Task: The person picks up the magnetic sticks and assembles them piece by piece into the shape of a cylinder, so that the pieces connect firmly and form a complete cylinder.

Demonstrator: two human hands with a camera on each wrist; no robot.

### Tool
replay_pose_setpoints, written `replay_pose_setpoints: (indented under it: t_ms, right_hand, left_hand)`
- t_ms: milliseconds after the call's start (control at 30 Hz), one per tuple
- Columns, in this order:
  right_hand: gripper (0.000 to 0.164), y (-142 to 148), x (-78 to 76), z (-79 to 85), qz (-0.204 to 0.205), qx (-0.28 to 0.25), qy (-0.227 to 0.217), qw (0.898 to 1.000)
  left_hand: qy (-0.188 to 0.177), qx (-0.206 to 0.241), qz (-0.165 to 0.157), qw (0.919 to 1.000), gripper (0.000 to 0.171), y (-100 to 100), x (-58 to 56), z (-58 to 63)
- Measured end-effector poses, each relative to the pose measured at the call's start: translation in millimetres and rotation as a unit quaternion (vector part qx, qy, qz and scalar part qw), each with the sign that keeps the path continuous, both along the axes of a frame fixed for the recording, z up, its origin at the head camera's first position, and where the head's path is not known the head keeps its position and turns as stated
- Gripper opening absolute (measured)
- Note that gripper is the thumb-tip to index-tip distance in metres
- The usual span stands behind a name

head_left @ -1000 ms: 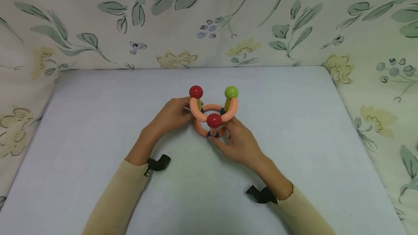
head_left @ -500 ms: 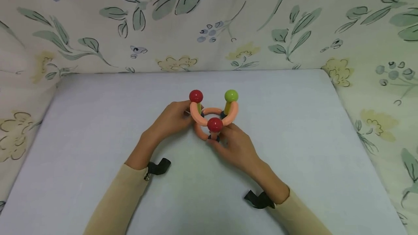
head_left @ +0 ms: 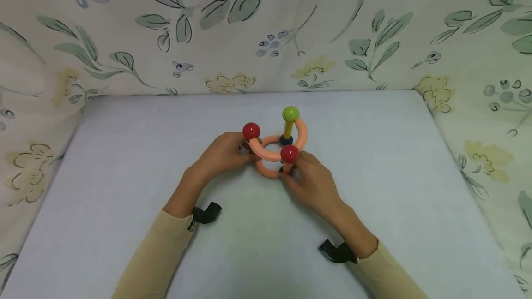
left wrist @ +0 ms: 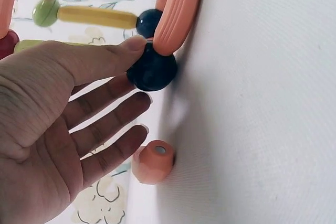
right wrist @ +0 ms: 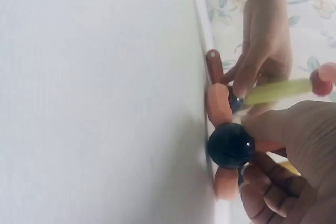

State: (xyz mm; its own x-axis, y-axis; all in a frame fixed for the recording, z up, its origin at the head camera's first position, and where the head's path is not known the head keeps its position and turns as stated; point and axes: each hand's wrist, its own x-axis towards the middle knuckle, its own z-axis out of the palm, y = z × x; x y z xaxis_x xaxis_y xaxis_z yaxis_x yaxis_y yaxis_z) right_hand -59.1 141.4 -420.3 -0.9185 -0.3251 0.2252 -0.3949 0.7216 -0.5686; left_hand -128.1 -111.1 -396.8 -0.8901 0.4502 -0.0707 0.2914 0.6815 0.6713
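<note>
A magnetic stick-and-ball structure (head_left: 267,155) stands on the table, with orange curved rods in an upper and a lower tier. Red balls (head_left: 289,154) and a green ball (head_left: 291,114) top its upright sticks; dark blue balls sit at the base. My left hand (head_left: 222,153) grips a dark ball (left wrist: 152,71) at the left base between thumb and index finger, its other fingers extended. At the front base, my right hand (head_left: 317,186) pinches another dark ball (right wrist: 231,146). Near my left fingers shows the free end of an orange rod (left wrist: 152,167), mostly hidden in the head view.
The white table (head_left: 133,160) stretches out around both hands. A floral cloth (head_left: 316,36) hangs along its back and sides. Black straps (head_left: 338,252) are at both wrists, below beige sleeves (head_left: 151,257).
The structure has turned counterclockwise as seen from above: its front red ball swung right, the left red ball came nearer, the green ball moved back. My right hand shifted right with it.
</note>
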Motion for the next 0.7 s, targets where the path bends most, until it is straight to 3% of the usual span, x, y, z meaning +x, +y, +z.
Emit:
replay_pose_setpoints:
  t_ms: [467,700]
  right_hand:
    - [0.021,19.7,-13.0,-2.1,-0.020,-0.040,-0.013,0.999]
    - [0.021,24.3,-17.0,-2.0,-0.011,-0.064,-0.016,0.998]
  left_hand:
    - [-0.034,0.001,-0.037,0.9987,0.029,6.5,4.2,6.8]
    - [-0.030,0.000,-0.041,0.9987,0.026,8.5,6.0,9.4]
